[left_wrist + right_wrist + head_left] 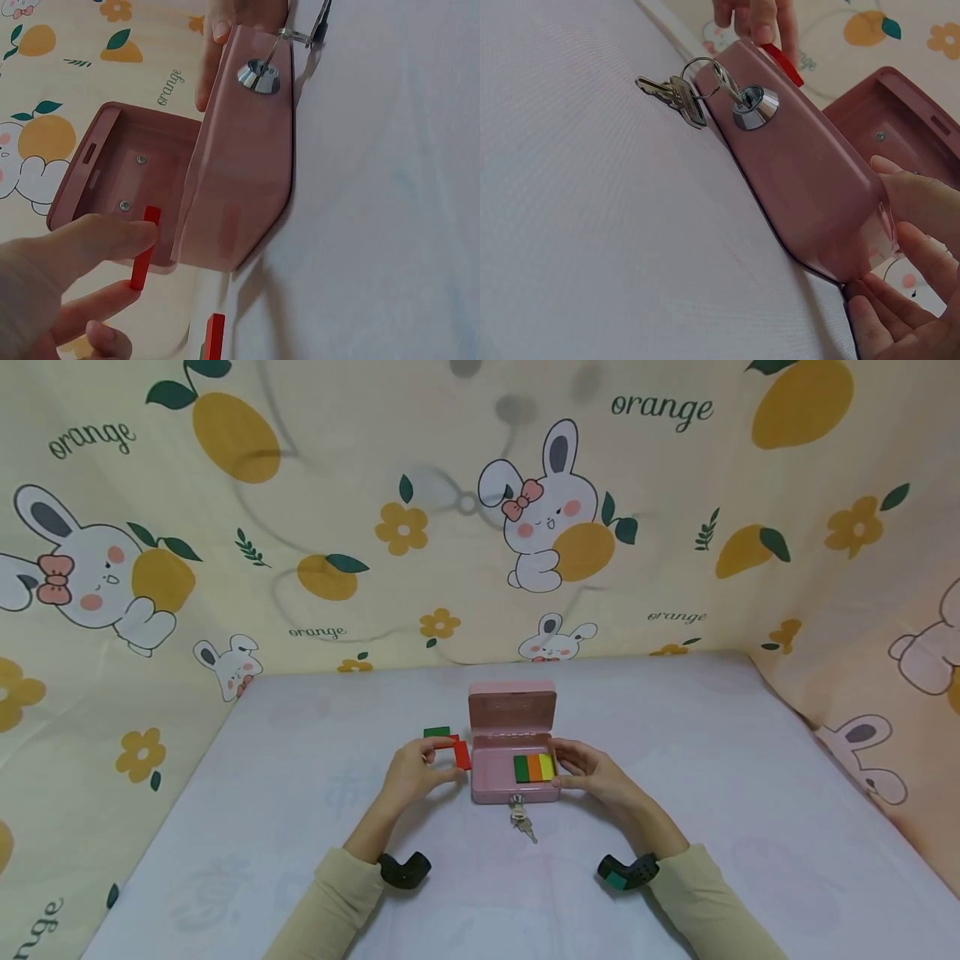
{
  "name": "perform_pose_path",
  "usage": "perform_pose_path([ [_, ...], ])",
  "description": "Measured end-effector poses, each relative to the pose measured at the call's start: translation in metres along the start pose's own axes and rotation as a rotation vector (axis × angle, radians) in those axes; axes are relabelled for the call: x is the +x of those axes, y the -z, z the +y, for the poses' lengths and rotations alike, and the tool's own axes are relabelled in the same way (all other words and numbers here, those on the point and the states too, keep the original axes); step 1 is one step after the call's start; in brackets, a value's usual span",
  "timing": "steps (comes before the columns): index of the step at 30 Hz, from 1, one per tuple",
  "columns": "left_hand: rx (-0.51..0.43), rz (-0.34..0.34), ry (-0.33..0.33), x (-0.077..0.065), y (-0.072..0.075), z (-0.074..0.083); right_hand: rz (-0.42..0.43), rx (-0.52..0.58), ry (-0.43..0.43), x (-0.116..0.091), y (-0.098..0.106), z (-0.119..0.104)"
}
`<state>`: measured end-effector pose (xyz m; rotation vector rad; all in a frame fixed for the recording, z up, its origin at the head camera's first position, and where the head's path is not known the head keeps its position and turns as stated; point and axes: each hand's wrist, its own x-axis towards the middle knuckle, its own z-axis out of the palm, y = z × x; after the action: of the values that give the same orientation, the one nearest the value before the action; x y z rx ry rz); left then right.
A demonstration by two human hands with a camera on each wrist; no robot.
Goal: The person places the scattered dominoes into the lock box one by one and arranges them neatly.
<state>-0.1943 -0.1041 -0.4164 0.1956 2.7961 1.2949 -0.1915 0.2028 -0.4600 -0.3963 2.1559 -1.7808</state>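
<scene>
Block of red colour [462,757] is near the centre of the head view, pinched between thumb and finger of left hand [411,770]. Its long axis runs nearly up-down, just beside pink box [491,796]; right hand [597,774], farther, grips the opposite end.

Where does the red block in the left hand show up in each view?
Head: the red block is slightly below and left of centre, pinched by the left hand.
Left wrist: the held red block is lower left.
Right wrist: the held red block is near the top, right of centre.
Shared landmark: the pink box with its silver lock.
</scene>
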Motion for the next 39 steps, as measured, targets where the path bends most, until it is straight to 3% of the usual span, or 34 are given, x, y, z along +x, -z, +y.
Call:
perform_pose_path([
  [6, -0.010, -0.013, -0.023, -0.002, -0.005, 0.005, -0.005, 0.001, -0.014, 0.000, -0.001, 0.000],
  [12, 0.013, -0.015, -0.098, -0.004, -0.012, 0.011, -0.003, 0.007, 0.005, -0.001, 0.000, 0.001],
  [24, -0.005, -0.091, -0.203, 0.000, -0.025, 0.017, -0.006, 0.007, 0.009, 0.000, 0.000, 0.002],
  [33, -0.006, -0.150, -0.178, 0.005, -0.031, 0.016, -0.005, 0.011, -0.004, 0.000, -0.001, 0.001],
  [39, -0.003, -0.157, -0.201, 0.007, -0.034, 0.015, 0.002, 0.015, -0.005, 0.000, -0.001, 0.000],
])
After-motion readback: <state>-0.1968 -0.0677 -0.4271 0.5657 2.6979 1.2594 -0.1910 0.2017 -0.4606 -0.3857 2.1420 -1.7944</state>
